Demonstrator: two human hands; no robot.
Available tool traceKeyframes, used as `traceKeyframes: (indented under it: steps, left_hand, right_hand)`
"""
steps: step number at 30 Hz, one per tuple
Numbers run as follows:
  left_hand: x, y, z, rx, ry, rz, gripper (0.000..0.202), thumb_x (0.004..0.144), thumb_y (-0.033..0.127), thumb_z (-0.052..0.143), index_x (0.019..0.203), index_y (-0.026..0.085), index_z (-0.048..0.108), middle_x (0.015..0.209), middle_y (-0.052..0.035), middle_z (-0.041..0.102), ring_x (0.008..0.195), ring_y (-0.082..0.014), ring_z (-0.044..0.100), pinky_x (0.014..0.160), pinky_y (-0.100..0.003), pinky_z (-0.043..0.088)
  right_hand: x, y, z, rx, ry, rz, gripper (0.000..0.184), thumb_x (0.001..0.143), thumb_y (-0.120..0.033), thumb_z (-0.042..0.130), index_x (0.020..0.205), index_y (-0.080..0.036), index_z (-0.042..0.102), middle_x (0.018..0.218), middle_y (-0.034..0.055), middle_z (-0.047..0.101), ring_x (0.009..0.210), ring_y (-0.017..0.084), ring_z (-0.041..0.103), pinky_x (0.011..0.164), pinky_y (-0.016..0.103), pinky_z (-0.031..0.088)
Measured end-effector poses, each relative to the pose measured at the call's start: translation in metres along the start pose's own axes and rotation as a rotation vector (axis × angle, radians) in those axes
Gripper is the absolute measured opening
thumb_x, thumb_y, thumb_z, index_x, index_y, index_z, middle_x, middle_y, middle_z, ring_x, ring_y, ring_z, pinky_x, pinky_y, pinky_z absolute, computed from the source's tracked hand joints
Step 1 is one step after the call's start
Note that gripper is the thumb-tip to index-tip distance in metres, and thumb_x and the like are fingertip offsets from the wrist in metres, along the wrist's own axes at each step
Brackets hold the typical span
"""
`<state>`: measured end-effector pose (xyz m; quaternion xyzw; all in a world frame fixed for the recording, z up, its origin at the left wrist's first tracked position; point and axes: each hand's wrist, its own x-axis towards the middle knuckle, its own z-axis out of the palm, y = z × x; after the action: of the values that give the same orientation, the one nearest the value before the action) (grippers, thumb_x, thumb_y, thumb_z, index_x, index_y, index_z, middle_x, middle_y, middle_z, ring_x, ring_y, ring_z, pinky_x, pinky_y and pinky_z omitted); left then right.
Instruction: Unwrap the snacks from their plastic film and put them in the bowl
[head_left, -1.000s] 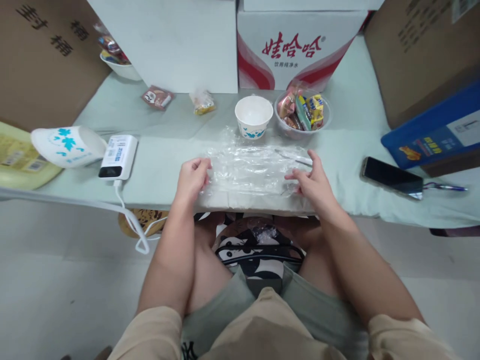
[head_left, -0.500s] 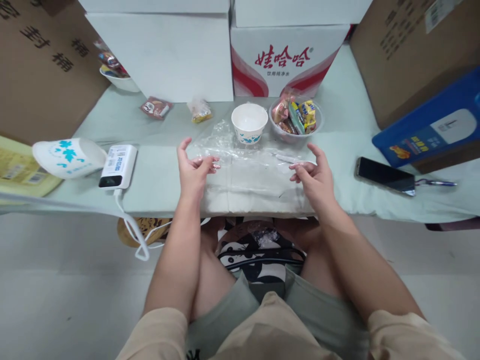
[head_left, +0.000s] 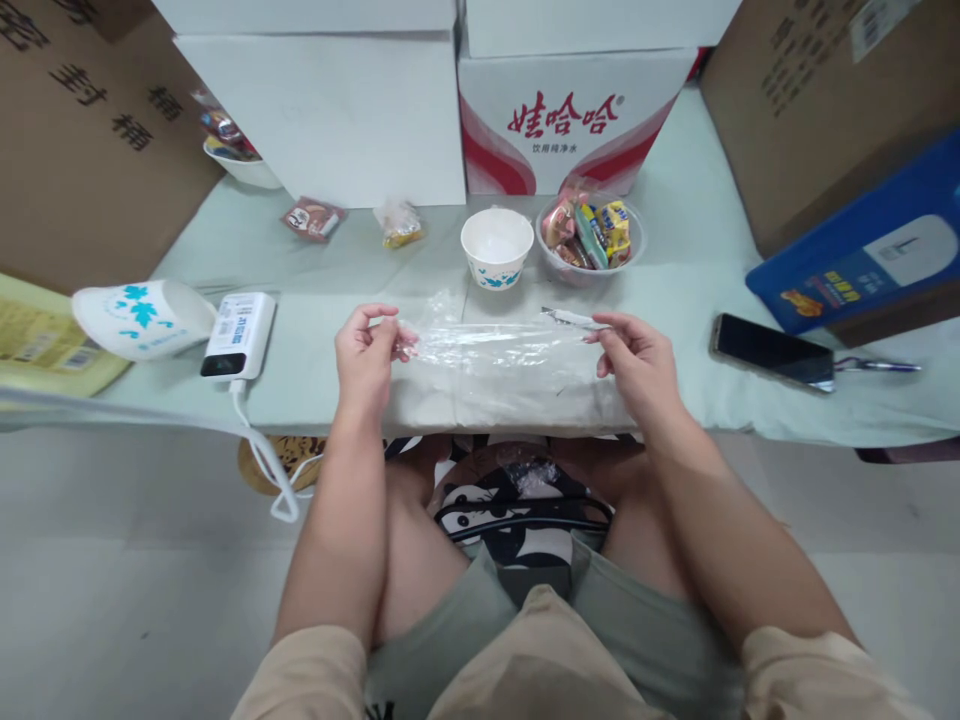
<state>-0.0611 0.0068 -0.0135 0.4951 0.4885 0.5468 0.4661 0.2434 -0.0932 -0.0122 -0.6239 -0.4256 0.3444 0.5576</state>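
Observation:
A sheet of clear plastic film point(head_left: 502, 345) stretches between my two hands above the front of the table. My left hand point(head_left: 365, 350) is closed in a pinch on its left end. My right hand point(head_left: 636, 355) pinches the opposite end, fingers curled. Beside the right fingertips is a thin white-and-silver strip point(head_left: 570, 318); whether those fingers touch it I cannot tell. Just behind the film stands a white paper bowl point(head_left: 497, 248) with blue leaf prints. To its right, a clear plastic bowl point(head_left: 551, 262) contains several wrapped snacks point(head_left: 592, 230).
White boxes point(head_left: 577, 125) line the back. Two wrapped snacks, one brown point(head_left: 313, 218) and one clear point(head_left: 400, 223), lie behind my left hand. At left are a tipped paper bowl point(head_left: 146, 315) and a cabled power bank point(head_left: 240, 335); at right, a phone point(head_left: 772, 350) and pen point(head_left: 877, 366).
My fingers have closed on the film, which is now pulled up taut between them instead of lying loose around the paper bowl. Both hands have moved slightly outward.

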Motion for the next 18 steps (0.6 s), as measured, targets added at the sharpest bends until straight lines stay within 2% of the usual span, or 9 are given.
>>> traceKeyframes:
  steps: [2,4,6,8,10,13,16,18]
  left_hand:
    - [0.001,0.0,0.0,-0.026,0.044,-0.02,0.02,0.08,0.034,0.068,0.094,0.021,0.058,0.057,0.0044,0.064,0.041,-0.0081,0.054,0.042,-0.018,0.037]
    - [0.001,0.001,-0.002,-0.04,0.029,-0.005,0.021,0.082,0.034,0.067,0.098,0.023,0.058,0.061,0.0034,0.066,0.043,-0.0085,0.055,0.043,-0.018,0.037]
    - [0.0,0.0,-0.006,-0.002,-0.057,0.029,0.03,0.077,0.031,0.072,0.103,0.022,0.061,0.069,0.0013,0.068,0.054,-0.0103,0.061,0.049,-0.02,0.043]
    - [-0.001,-0.001,-0.009,0.133,-0.175,0.054,0.04,0.068,0.027,0.079,0.105,0.02,0.066,0.075,-0.0003,0.069,0.066,-0.0127,0.064,0.059,-0.022,0.048]
    - [-0.002,-0.003,-0.011,0.326,-0.239,0.084,0.034,0.066,0.026,0.079,0.098,0.018,0.071,0.078,-0.001,0.068,0.071,-0.0136,0.063,0.066,-0.025,0.05]
    - [-0.002,-0.003,-0.013,0.462,-0.221,0.175,0.014,0.071,0.029,0.075,0.08,0.018,0.074,0.079,-0.0018,0.065,0.072,-0.0137,0.059,0.069,-0.028,0.05]
    - [-0.002,0.001,-0.011,0.282,-0.176,0.23,0.016,0.066,0.03,0.08,0.063,0.019,0.069,0.081,-0.0022,0.061,0.082,-0.0159,0.06,0.078,-0.031,0.052]
    - [-0.004,0.007,-0.009,0.084,-0.195,0.179,0.028,0.062,0.033,0.083,0.055,0.019,0.06,0.088,-0.0034,0.062,0.093,-0.0186,0.063,0.086,-0.034,0.053]
  right_hand:
    - [0.0,0.0,-0.001,-0.003,0.064,-0.028,0.022,0.082,-0.032,0.061,0.1,-0.021,0.069,0.086,0.0009,0.073,0.043,0.006,0.049,0.047,0.025,0.046]
    - [0.0,0.0,-0.003,-0.021,0.094,-0.049,0.022,0.081,-0.027,0.059,0.1,-0.022,0.069,0.091,0.0012,0.073,0.045,0.006,0.05,0.049,0.026,0.048]
    - [0.0,0.002,-0.004,-0.045,0.096,-0.083,0.027,0.077,-0.024,0.06,0.103,-0.023,0.069,0.094,0.0011,0.072,0.052,0.008,0.055,0.055,0.027,0.052]
    - [0.001,0.005,-0.005,-0.086,0.083,-0.131,0.032,0.075,-0.025,0.063,0.106,-0.024,0.068,0.094,0.0015,0.071,0.064,0.012,0.062,0.063,0.029,0.054]
    - [0.002,0.006,-0.005,-0.183,0.073,-0.171,0.028,0.075,-0.029,0.065,0.102,-0.023,0.07,0.091,0.0025,0.068,0.074,0.015,0.063,0.067,0.031,0.054]
    - [0.003,0.007,-0.006,-0.37,0.134,-0.212,0.017,0.077,-0.035,0.065,0.086,-0.022,0.071,0.091,0.005,0.062,0.081,0.019,0.062,0.07,0.036,0.054]
    - [0.002,0.003,-0.009,-0.415,0.207,-0.326,0.014,0.078,-0.037,0.066,0.08,-0.024,0.068,0.108,0.0081,0.059,0.107,0.025,0.06,0.091,0.045,0.053]
    - [0.0,0.001,-0.009,-0.353,0.154,-0.401,0.014,0.081,-0.038,0.065,0.078,-0.024,0.064,0.12,0.008,0.06,0.124,0.028,0.054,0.107,0.051,0.043]
